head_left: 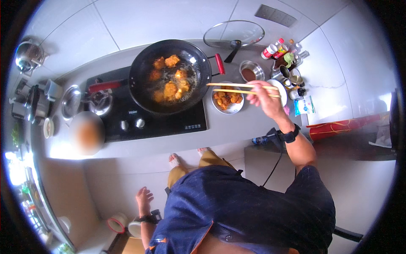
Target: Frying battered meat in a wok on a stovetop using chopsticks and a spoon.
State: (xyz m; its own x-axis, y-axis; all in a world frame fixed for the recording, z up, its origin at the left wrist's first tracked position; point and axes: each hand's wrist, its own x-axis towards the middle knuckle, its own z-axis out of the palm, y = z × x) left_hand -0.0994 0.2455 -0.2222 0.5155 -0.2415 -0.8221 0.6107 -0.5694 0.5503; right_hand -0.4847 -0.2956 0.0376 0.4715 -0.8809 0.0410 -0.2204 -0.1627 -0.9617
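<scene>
My right hand grips a pair of wooden chopsticks, their tips pointing left. Below them is a white bowl with browned fried pieces in it. The chopstick tips are between this bowl and the black wok, with nothing pinched between them. Several golden pieces fry in bubbling oil inside the wok, which sits on a black Haier gas cooktop. Down by my side, away from the counter, hangs my left hand; it holds nothing and its fingers are slightly curled and apart.
A glass lid leans against the wall behind the wok's red side handle. Near it stand a steel bowl of brown powder or sauce and seasoning bottles. The wok's long handle points left, towards a steel dish.
</scene>
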